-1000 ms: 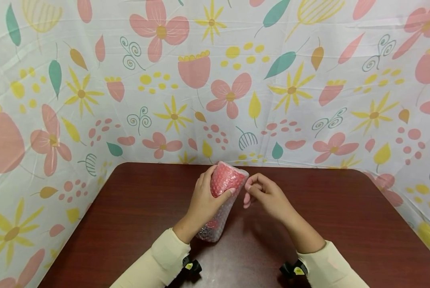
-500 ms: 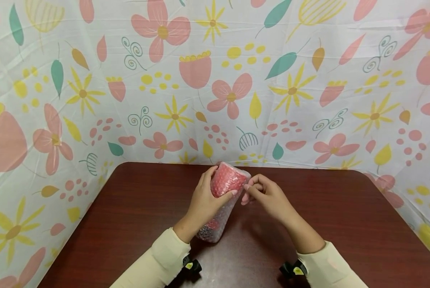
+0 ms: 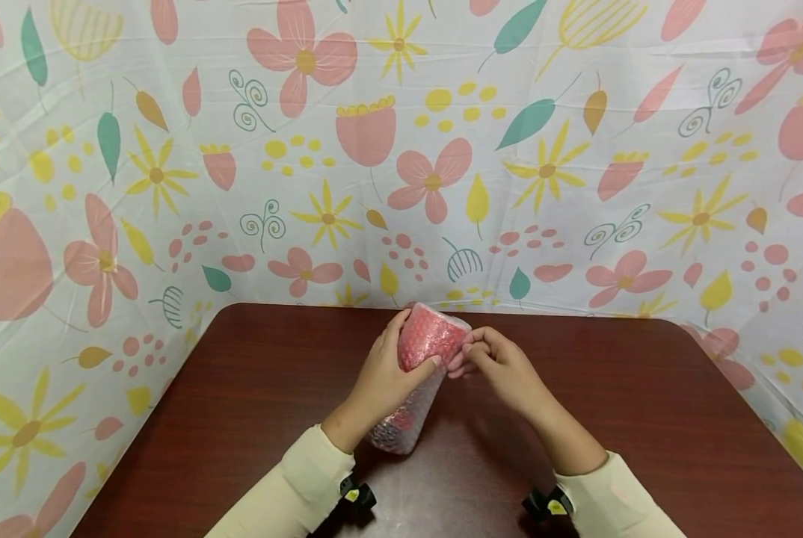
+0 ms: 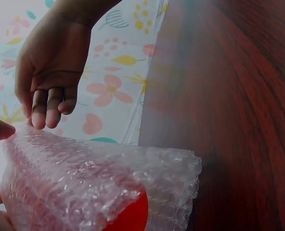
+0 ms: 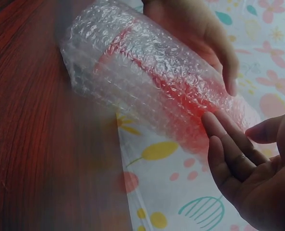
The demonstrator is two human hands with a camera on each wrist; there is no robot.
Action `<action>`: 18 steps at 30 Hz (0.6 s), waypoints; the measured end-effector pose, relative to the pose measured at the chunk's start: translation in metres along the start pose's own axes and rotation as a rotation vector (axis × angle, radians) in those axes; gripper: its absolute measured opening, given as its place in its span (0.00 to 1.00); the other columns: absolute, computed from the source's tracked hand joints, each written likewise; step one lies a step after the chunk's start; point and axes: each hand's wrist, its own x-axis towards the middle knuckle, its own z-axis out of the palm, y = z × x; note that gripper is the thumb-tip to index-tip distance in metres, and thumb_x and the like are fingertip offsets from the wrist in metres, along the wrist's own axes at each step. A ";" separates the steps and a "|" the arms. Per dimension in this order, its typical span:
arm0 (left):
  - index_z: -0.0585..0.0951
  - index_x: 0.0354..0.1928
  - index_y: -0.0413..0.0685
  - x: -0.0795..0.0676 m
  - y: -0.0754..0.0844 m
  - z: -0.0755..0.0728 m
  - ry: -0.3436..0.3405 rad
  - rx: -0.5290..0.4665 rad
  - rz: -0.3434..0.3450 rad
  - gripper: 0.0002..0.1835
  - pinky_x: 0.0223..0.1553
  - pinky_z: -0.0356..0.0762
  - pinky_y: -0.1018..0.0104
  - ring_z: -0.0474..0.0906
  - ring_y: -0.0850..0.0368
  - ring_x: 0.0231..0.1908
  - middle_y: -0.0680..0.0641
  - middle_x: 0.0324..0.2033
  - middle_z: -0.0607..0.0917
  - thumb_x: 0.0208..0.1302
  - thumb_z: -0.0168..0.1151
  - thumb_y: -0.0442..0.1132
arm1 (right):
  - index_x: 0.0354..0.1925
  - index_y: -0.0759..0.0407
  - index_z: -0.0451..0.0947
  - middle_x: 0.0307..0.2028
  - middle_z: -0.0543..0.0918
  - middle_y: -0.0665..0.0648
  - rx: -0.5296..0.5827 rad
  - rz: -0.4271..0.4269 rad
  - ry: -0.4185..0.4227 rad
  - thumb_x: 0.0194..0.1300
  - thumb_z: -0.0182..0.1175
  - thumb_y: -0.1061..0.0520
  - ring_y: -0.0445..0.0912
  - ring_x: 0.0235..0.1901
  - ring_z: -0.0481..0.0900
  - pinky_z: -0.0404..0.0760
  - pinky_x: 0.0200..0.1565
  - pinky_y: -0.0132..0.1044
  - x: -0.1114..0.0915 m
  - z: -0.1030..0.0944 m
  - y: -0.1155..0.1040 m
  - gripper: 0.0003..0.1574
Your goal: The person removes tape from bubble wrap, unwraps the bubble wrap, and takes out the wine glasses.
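A red, roughly cylindrical thing is wrapped in clear bubble wrap (image 3: 431, 338); its kind is hidden by the wrap. It leans up to the right over the table, its lower end near the tabletop. My left hand (image 3: 384, 373) grips the bundle's upper part, thumb across the front and fingers behind. At the upper right edge, my right hand (image 3: 505, 370) pinches the wrap between thumb and forefinger. Its other fingers (image 5: 226, 137) lie loosely bent along the bundle's side. In the left wrist view, a bare red patch (image 4: 132, 211) shows at the wrap's open end.
The dark red-brown wooden table (image 3: 274, 359) has rounded far corners. A white cloth with a flower and leaf print (image 3: 428, 149) hangs behind it and along both sides. Black wrist cameras (image 3: 359, 496) sit under both cream sleeves (image 3: 300, 478).
The right hand has moved slightly left, from just beside the bundle to its upper edge, and its thumb and forefinger have taken the wrap. The left hand keeps its grip; the bundle shifts slightly right.
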 end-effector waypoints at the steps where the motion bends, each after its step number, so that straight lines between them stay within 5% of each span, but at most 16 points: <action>1: 0.58 0.77 0.63 0.000 0.000 0.000 0.004 0.002 -0.002 0.48 0.58 0.76 0.48 0.73 0.49 0.60 0.48 0.67 0.74 0.59 0.71 0.59 | 0.49 0.74 0.68 0.39 0.86 0.73 0.004 0.002 -0.002 0.80 0.46 0.61 0.50 0.37 0.89 0.86 0.41 0.37 0.000 0.000 0.000 0.14; 18: 0.60 0.76 0.61 0.000 0.002 0.000 0.074 -0.005 -0.003 0.49 0.56 0.77 0.50 0.76 0.50 0.57 0.47 0.63 0.73 0.56 0.75 0.57 | 0.51 0.70 0.63 0.43 0.86 0.74 -0.005 0.013 -0.005 0.81 0.46 0.58 0.52 0.36 0.90 0.86 0.37 0.41 0.000 0.000 0.001 0.14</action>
